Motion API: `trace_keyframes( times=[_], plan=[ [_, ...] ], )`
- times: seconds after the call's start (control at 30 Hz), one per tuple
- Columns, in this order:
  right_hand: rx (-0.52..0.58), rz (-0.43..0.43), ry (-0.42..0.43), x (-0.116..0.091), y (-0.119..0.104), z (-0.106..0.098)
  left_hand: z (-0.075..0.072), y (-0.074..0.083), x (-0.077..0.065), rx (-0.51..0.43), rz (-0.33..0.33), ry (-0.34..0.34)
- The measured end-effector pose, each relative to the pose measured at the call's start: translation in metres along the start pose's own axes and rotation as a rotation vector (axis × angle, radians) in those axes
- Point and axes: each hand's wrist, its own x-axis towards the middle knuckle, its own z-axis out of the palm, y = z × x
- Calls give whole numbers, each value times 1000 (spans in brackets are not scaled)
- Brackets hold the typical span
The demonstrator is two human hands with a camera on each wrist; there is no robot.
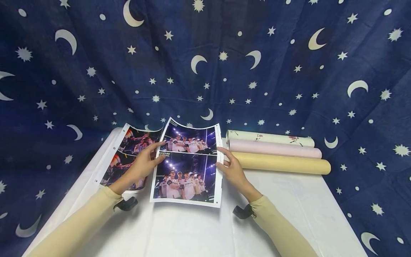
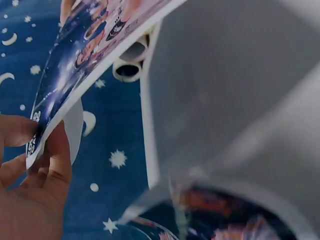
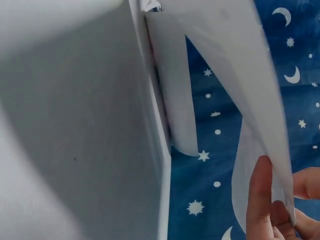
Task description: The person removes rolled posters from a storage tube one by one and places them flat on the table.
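A printed photo sheet with two pictures of a group in white shirts is held up by both hands over the table. My left hand pinches its left edge near the middle, thumb on the printed face and fingers behind. On the opposite edge, my right hand pinches the white margin. The sheet bows slightly, and its plain back shows in the right wrist view. Beneath my left forearm lies a second photo sheet with red and dark pictures, partly covered by that hand and the held sheet.
Three rolls lie side by side at the back right: a floral one, a pink one and a yellow one. A white cloth covers the table. Behind it hangs a dark blue curtain with moons and stars.
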Motion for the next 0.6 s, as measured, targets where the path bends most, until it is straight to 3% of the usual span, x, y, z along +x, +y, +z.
trace_keyframes(
  times=[0.27,0.6],
  plan=[
    [-38,-5,42,19,7,11,-8,-14,16,15,9,-23],
    [-90,37,84,45,25,19,-12,-29,35,114,39,-20]
  ],
)
